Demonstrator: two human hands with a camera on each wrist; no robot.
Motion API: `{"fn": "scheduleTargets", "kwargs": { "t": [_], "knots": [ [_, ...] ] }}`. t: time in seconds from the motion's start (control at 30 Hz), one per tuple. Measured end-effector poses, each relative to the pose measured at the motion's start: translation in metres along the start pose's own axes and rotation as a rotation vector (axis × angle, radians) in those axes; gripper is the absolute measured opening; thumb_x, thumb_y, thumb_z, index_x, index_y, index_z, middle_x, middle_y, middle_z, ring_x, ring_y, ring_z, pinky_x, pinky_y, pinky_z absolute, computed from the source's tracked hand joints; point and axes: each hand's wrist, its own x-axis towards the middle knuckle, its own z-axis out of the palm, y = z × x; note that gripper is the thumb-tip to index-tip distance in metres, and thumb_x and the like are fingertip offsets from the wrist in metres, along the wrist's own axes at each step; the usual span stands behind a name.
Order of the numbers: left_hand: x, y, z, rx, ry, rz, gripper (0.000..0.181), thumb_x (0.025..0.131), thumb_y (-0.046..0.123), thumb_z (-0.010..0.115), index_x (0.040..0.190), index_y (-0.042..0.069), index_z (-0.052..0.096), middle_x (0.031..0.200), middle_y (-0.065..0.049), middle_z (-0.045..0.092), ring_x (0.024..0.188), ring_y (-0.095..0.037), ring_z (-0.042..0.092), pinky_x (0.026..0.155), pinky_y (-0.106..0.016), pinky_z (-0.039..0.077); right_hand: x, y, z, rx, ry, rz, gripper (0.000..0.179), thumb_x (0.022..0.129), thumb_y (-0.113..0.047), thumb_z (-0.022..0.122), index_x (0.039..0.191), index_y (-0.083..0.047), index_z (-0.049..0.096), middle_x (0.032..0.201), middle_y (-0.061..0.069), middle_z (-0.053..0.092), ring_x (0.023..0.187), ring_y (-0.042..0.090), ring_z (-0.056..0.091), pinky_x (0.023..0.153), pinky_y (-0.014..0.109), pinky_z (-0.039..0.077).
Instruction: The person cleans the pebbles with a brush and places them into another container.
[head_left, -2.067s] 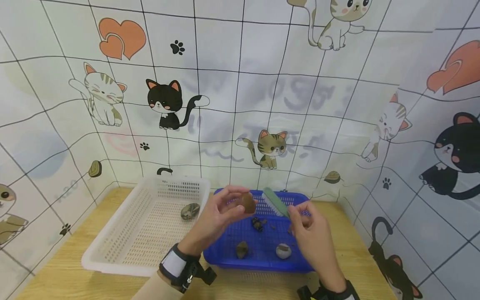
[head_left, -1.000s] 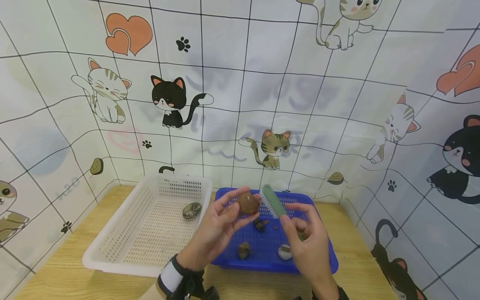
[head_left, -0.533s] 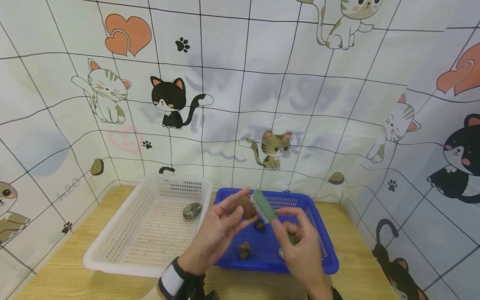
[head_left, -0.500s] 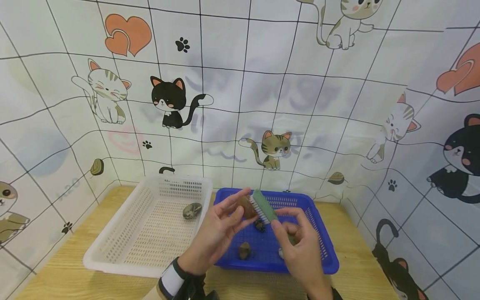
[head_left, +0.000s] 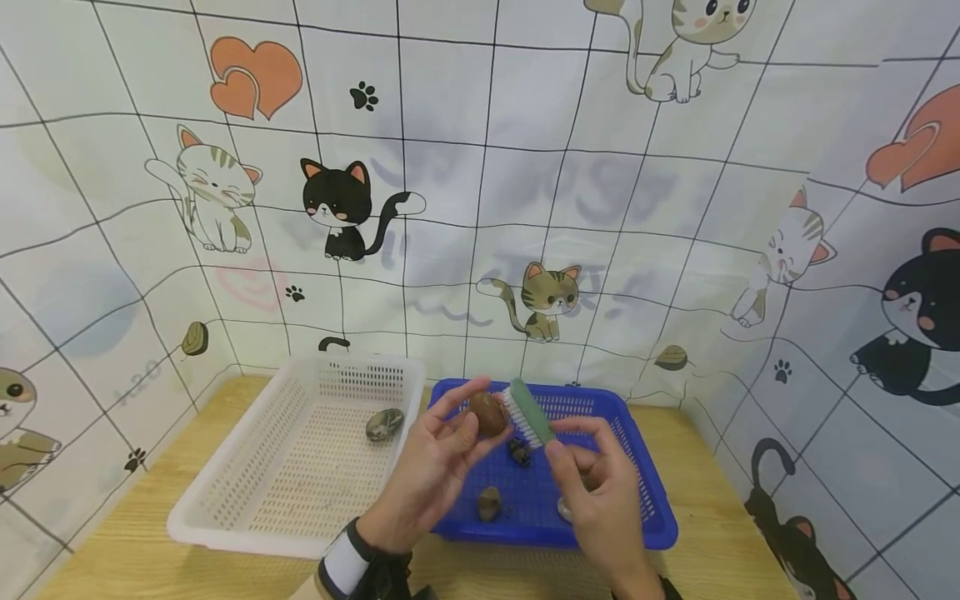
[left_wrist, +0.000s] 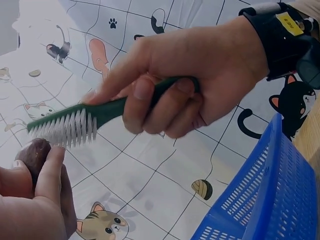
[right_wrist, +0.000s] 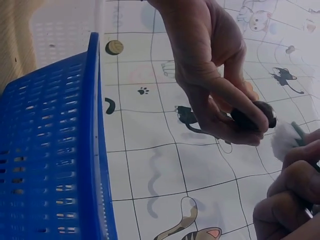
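My left hand point(head_left: 431, 479) holds a brown, smooth stone point(head_left: 489, 414) between thumb and fingers, above the blue basket's left side. Curled around a green-handled brush point(head_left: 531, 411), my right hand point(head_left: 603, 500) lays its index finger along the back. The white bristles point(left_wrist: 70, 127) meet the stone's side, as the left wrist view shows. From the right wrist view, the stone point(right_wrist: 252, 116) looks dark, partly covered by the left fingers. Inside the blue basket point(head_left: 652, 492) lie a brown stone point(head_left: 489, 503), a dark stone point(head_left: 519, 452) and a pale stone point(head_left: 565, 508), mostly behind the right hand.
To the left stands a white perforated basket point(head_left: 225, 508) with one mottled grey-green stone point(head_left: 384, 425) in it. Both baskets rest on a wooden table point(head_left: 723, 533). A wall covering point(head_left: 442, 183) with cartoon cats surrounds the table at the back and sides.
My right hand has shifted its hold higher on the brush and brought the bristles leftward to the stone. The left hand has turned the stone a little between its fingers.
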Motion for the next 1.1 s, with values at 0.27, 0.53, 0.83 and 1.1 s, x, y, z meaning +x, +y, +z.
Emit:
{"fn": "scheduleTargets", "kwargs": {
  "t": [0.27, 0.53, 0.83, 1.1],
  "knots": [
    [0.0, -0.005, -0.001, 0.073, 0.041, -0.058, 0.051, 0.12, 0.009, 0.061, 0.17, 0.001, 0.052, 0.146, -0.008, 0.069, 0.138, -0.017, 0.075, 0.123, -0.037, 0.063, -0.001, 0.002, 0.004, -0.048, -0.029, -0.028, 0.017, 0.115, 0.002, 0.065, 0.132, -0.002, 0.067, 0.066, -0.012, 0.054, 0.055, -0.004, 0.038, 0.042, 0.025, 0.036],
    [0.0, -0.009, 0.002, 0.141, 0.109, -0.053, 0.058, 0.115, 0.004, 0.07, 0.17, -0.001, 0.053, 0.17, -0.023, 0.053, 0.154, -0.033, 0.067, 0.123, -0.037, 0.062, -0.002, 0.004, 0.009, -0.087, -0.009, -0.029, 0.012, 0.115, 0.001, 0.068, 0.126, -0.001, 0.065, 0.069, -0.013, 0.057, 0.058, -0.005, 0.039, 0.049, 0.027, 0.042],
    [0.0, -0.007, 0.001, 0.164, 0.064, -0.058, 0.064, 0.112, 0.015, 0.076, 0.17, 0.0, 0.054, 0.157, -0.013, 0.069, 0.146, -0.023, 0.074, 0.123, -0.038, 0.061, -0.001, 0.005, 0.012, -0.093, 0.009, -0.047, 0.01, 0.114, 0.002, 0.068, 0.122, -0.003, 0.065, 0.069, -0.011, 0.053, 0.056, -0.008, 0.035, 0.041, 0.022, 0.034],
    [0.0, -0.008, -0.001, 0.237, 0.02, -0.087, 0.061, 0.111, 0.011, 0.079, 0.168, 0.001, 0.058, 0.158, -0.015, 0.073, 0.14, -0.019, 0.077, 0.122, -0.035, 0.064, -0.001, 0.004, 0.012, -0.099, 0.005, -0.043, 0.01, 0.114, 0.001, 0.069, 0.123, -0.004, 0.065, 0.073, -0.01, 0.061, 0.054, -0.009, 0.033, 0.04, 0.02, 0.033]
  ]
}}
